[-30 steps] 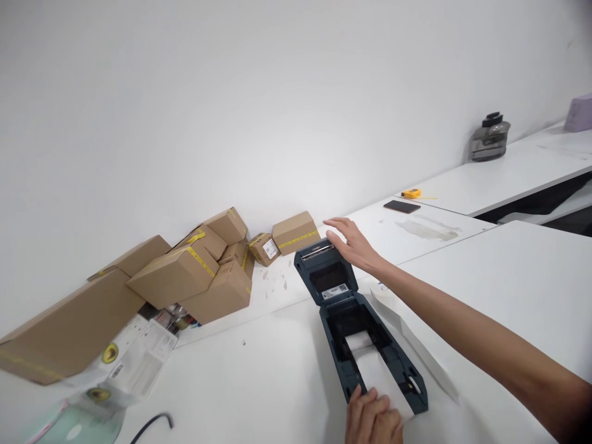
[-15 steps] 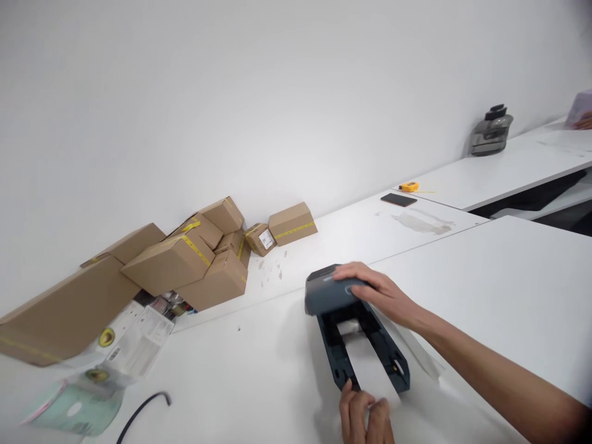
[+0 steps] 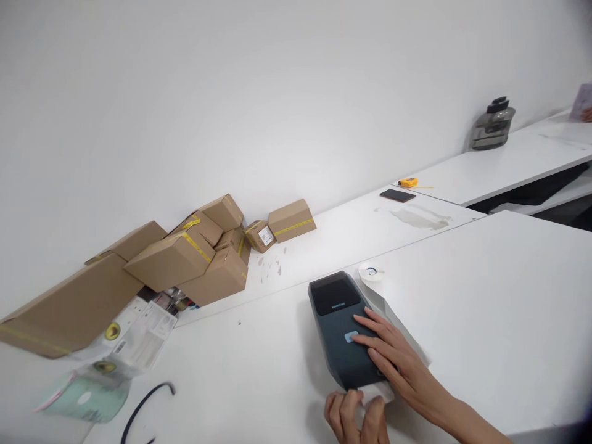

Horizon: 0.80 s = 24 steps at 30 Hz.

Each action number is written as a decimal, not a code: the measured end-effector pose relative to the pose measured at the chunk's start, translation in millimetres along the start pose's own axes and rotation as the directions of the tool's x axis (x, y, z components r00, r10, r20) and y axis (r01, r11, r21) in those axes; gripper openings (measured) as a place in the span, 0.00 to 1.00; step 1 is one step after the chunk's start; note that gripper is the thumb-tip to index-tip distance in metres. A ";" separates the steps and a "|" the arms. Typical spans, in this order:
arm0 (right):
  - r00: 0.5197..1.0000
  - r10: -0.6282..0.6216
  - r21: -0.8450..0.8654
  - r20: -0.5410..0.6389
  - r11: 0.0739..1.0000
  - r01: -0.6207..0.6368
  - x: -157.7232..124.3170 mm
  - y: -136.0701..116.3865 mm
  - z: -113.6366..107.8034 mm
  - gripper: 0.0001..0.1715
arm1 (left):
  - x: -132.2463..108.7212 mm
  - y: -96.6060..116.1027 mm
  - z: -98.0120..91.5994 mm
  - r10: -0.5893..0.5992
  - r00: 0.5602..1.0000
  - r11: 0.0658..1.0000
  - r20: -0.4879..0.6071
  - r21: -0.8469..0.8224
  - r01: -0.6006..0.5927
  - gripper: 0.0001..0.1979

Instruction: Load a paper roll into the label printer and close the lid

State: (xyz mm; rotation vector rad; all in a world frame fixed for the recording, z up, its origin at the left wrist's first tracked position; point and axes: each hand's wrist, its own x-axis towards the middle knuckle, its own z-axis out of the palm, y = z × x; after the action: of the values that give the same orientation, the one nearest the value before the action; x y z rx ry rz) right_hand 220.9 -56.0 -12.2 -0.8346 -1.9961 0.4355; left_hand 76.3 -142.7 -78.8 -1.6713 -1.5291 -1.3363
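A dark blue-grey label printer (image 3: 333,330) lies on the white table with its lid down. My right hand (image 3: 393,351) rests on the lid, fingers spread, one fingertip at the light blue button (image 3: 351,337). At the printer's near end, my left hand (image 3: 356,419) pinches the strip of white label paper (image 3: 377,392) coming out of the slot. The inside of the printer is hidden by the lid. Just beyond its far right side is a roll of white labels (image 3: 371,272), and a white paper strip runs along the right side, partly behind my right hand.
Cardboard boxes (image 3: 171,256) are piled at the left against the wall. Nearer lie plastic bags (image 3: 87,394) and a black cable (image 3: 145,401). A phone (image 3: 398,195), a yellow tape measure (image 3: 407,182) and a grey jug (image 3: 494,126) are at the far right.
The printer's lid has swung down from raised to closed under my right hand, covering the paper inside. My left hand keeps its pinch on the paper end.
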 end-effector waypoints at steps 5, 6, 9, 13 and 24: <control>0.994 -0.070 -0.030 -0.088 0.997 0.068 -2.1 7.3 5.4 0.27 | 14.2 -19.4 4.8 -0.059 0.995 0.997 0.086 -0.049 0.063 0.28; 0.990 -0.083 -0.023 -0.114 0.996 0.080 -2.3 8.7 7.0 0.28 | 19.0 -24.5 4.1 -0.020 0.990 0.998 0.142 -0.062 0.029 0.29; 0.978 -0.093 0.016 -0.188 0.995 0.098 -3.5 10.5 12.9 0.28 | 27.6 -36.7 1.1 0.057 0.972 0.996 0.226 -0.086 -0.038 0.28; 0.975 -0.065 0.066 -0.215 0.995 0.081 -5.3 9.5 20.6 0.30 | 25.1 -41.7 0.5 0.028 0.977 0.995 0.212 -0.104 -0.006 0.25; 0.981 0.054 0.094 -0.185 0.995 -0.037 -15.7 6.7 16.5 0.30 | 27.4 -19.3 -15.0 -0.379 0.888 0.874 0.259 -0.217 0.436 0.20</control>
State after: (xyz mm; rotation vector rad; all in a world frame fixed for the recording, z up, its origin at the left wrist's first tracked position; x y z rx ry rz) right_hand 215.3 -62.0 -34.5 -0.8346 -1.7742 0.4532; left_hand 50.1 -138.9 -53.3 -1.7571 -1.9867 -1.6949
